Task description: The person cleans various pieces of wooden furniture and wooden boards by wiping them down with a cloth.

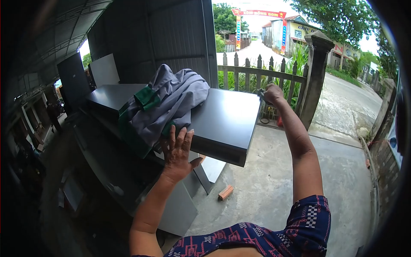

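A long, smooth grey panel [231, 111] with a thick dark edge lies raised in front of me. On its middle a grey garment with green parts [171, 98] is heaped. My left hand [176, 155] has its fingers spread against the panel's near edge, fingertips right by the garment's lower folds. Out at the panel's far right corner, my right hand [272, 92] is closed in a fist. A small dark bit shows at its fingers, and I cannot tell what it is.
Under the panel stand further grey boards [182, 210]. An orange brick [225, 192] lies on the concrete floor [257, 205]. A picket fence [257, 73] and stone post [314, 81] border the yard beyond. At the left, a dim shed holds a distant person [53, 115].
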